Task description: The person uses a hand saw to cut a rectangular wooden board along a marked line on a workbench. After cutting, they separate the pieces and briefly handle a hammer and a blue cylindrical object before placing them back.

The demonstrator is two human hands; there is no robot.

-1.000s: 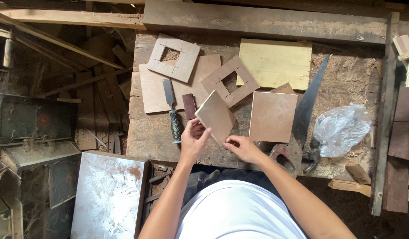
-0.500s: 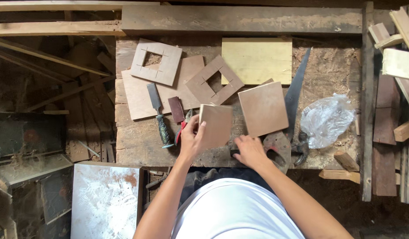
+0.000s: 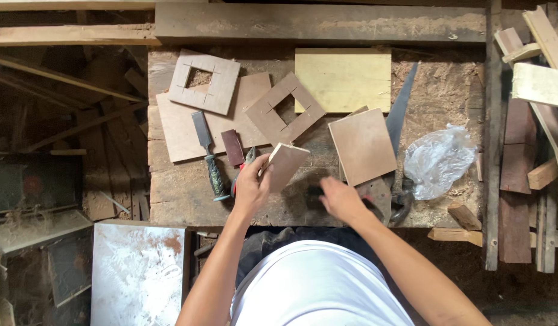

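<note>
My left hand (image 3: 250, 188) grips a small brown plywood square (image 3: 283, 165) by its lower left edge and holds it tilted up off the wooden workbench (image 3: 182, 193). My right hand (image 3: 340, 199) rests low on the bench to the right of it, closed over a small dark object (image 3: 315, 192) that I cannot make out. A chisel (image 3: 207, 156) with a dark green handle lies just left of my left hand, with a small dark red block (image 3: 232, 147) and red-handled pliers (image 3: 247, 159) between them.
Two plywood frames with square holes (image 3: 204, 81) (image 3: 285, 108) lie on a larger board. A yellowish board (image 3: 342, 78), a brown square panel (image 3: 362, 145), a handsaw (image 3: 401, 115) and a clear plastic bag (image 3: 439, 160) sit to the right. Scrap timber (image 3: 532, 90) is stacked at far right; a white sheet (image 3: 137, 274) lies lower left.
My left hand has tilted the plywood square up on edge. My right hand has moved off the square down to the bench surface.
</note>
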